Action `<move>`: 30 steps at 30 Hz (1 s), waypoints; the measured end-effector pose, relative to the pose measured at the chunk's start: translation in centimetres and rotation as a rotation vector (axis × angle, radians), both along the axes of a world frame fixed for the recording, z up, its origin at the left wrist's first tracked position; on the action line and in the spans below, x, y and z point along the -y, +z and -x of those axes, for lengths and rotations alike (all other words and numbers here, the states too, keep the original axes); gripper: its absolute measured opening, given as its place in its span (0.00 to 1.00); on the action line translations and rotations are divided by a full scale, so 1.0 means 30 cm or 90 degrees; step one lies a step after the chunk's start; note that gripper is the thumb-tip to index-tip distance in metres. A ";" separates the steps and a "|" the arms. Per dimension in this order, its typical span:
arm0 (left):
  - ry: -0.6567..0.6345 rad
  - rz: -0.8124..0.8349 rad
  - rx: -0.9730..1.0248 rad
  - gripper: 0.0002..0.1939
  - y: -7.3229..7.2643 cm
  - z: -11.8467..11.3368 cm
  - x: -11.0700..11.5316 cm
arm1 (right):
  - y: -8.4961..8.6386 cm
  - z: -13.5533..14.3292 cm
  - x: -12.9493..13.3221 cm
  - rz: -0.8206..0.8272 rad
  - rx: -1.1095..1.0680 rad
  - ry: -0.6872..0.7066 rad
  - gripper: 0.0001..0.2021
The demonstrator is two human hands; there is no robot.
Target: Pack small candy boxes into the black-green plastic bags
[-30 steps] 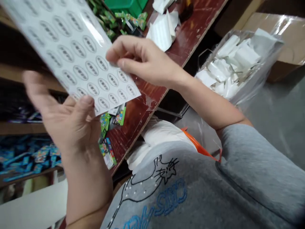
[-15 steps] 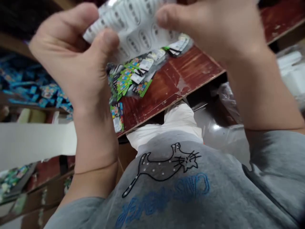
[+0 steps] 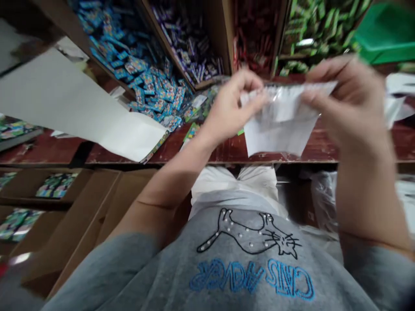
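My left hand (image 3: 235, 101) pinches the left top edge of a white sticker sheet (image 3: 279, 134). At its right edge my right hand (image 3: 346, 95) grips the same sheet between thumb and fingers. The sheet hangs above the front of the dark red table and looks blank on the side I see, with a blurred, folded or shiny strip along its top. Behind my left hand lie green printed packets (image 3: 193, 110) in clear plastic, partly hidden by my forearm.
Open boxes at the back hold many small packets: blue (image 3: 155, 93), purple (image 3: 197, 56), red (image 3: 253, 52) and green (image 3: 327, 26). A green bin (image 3: 385, 36) stands far right. A long white sheet (image 3: 81, 103) covers the left of the table. Cardboard boxes (image 3: 94, 207) sit below left.
My view has swung round to face the boxes. Both hands have come lower in view with the sheet, and its printed ovals no longer face me.
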State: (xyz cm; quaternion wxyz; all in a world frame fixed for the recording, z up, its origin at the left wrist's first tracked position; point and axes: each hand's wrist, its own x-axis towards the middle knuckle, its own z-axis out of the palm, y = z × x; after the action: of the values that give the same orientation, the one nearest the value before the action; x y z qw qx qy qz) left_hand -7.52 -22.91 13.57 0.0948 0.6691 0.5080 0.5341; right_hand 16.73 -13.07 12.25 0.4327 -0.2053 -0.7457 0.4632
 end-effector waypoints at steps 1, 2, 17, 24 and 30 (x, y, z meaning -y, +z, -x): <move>-0.006 0.031 0.049 0.16 -0.039 0.007 0.000 | -0.029 0.021 0.022 -0.002 -0.056 -0.051 0.17; -0.020 0.062 0.098 0.20 -0.076 0.016 -0.002 | -0.061 0.043 0.037 0.027 -0.080 -0.063 0.18; -0.072 0.226 0.471 0.32 -0.306 0.134 -0.033 | -0.301 0.210 0.058 0.386 -0.087 -0.035 0.28; -0.048 0.203 0.453 0.31 -0.377 0.188 -0.027 | -0.339 0.269 0.026 0.251 -0.047 0.002 0.40; -0.076 0.105 0.229 0.45 -0.386 0.240 -0.001 | -0.319 0.263 0.038 0.211 0.011 -0.042 0.17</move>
State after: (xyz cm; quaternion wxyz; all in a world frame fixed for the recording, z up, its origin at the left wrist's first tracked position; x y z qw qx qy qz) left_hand -14.71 -22.89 1.99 0.2698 0.5820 0.4841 0.5951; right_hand 8.84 -14.20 2.68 0.4015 -0.3018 -0.6557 0.5637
